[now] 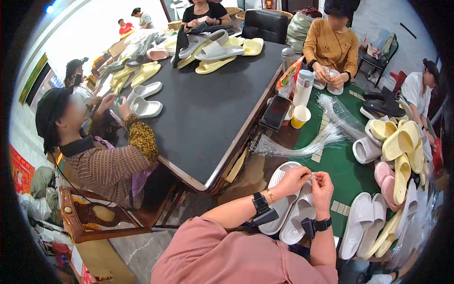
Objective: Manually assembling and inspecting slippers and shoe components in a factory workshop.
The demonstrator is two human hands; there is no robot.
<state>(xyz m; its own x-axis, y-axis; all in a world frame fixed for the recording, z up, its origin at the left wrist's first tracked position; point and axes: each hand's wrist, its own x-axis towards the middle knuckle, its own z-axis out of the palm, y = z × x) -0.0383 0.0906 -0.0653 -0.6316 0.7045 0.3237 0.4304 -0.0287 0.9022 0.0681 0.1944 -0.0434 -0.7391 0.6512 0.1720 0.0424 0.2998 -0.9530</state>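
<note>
I see left hand [294, 180] and right hand [323, 190] pinched closed, fingertips nearly meeting; can't tell what's gripped. White slippers [298, 221] sit below them, clear plastic strands [289, 149] beyond.

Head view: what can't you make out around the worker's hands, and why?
In the head view:
- Anything between the bare left hand and bare right hand: too small, covered by fingers.
- Pale-grey slippers: left hand hides part.
- Thin, clear plastic strands: too fine, overlapped to count.
</note>
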